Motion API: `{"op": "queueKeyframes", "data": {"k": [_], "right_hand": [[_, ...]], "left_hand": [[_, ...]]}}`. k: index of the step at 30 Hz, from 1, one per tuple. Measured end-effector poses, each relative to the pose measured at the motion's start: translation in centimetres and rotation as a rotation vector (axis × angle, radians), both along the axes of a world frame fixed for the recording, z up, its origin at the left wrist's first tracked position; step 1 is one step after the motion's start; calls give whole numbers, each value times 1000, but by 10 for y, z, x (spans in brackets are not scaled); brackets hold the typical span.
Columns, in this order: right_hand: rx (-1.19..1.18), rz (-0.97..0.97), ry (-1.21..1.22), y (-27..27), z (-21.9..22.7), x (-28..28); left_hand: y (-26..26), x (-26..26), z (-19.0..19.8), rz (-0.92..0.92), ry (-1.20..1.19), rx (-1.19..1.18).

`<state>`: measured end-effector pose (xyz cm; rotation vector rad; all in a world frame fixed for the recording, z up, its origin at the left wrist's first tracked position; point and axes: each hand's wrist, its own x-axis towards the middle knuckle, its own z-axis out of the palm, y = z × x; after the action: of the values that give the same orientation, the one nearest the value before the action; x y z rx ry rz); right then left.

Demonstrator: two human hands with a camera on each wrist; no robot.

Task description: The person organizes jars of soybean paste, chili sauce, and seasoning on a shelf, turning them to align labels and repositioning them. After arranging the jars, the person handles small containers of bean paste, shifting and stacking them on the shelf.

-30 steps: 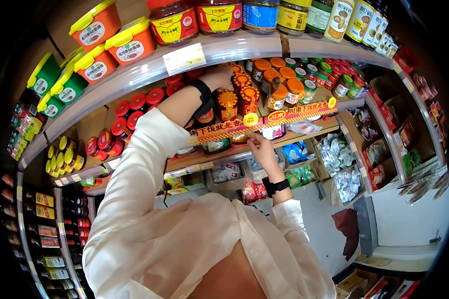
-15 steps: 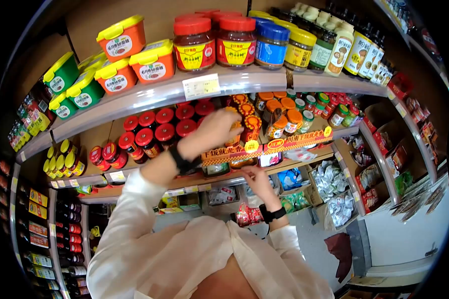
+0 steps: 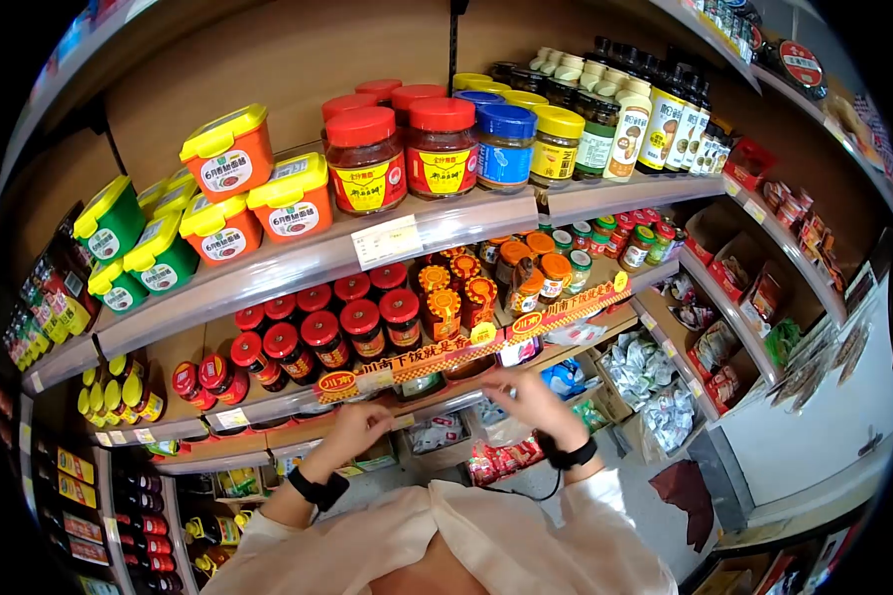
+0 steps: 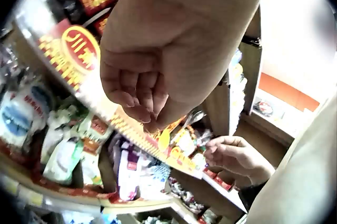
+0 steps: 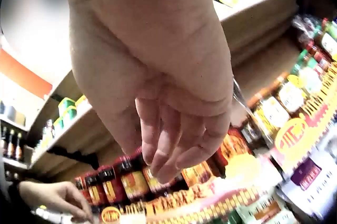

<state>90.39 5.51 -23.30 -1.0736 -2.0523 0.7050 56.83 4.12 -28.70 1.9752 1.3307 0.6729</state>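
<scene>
Along stocked shop shelves [image 3: 298, 266] (jars [image 3: 367, 159], tubs [image 3: 230, 159]), red banner strip [image 3: 422, 359]

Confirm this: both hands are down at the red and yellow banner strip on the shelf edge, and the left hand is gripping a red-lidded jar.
Not quite. The left hand holds no jar; its fingers are loosely curled and empty at the banner strip, as the left wrist view shows. The right hand is also down at the strip. The red-lidded jars stand on the shelf above.

My head view was bright and evenly lit from overhead, with strong fisheye bending and black corners. Both wrist views were soft: each near hand filled the frame, blurred, the shelves behind smeared.
</scene>
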Motion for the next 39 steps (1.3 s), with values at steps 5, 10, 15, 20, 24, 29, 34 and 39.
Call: {"op": "queueKeyframes", "data": {"k": [5,10,15,20,24,29,34,39], "right_hand": [[334,-85,-77,9,167,35],[540,-76,-236,65,287,68],[581,197,-396,155,339,65],[707,110,-726,189,344,32],[664,159,-838,196,349,20],[665,237,-875,215,352,14],[589,298,-872,216,359,14],[478,462,-700,239,356,23]], "left_hand": [[19,30,128,-178,37,531],[21,80,239,-216,-83,768],[75,131,289,-45,16,1203],[138,158,304,226,189,1373],[151,171,307,365,344,1195],[152,178,307,419,462,1154],[152,177,308,435,497,1169],[150,173,309,355,528,1205]]}}
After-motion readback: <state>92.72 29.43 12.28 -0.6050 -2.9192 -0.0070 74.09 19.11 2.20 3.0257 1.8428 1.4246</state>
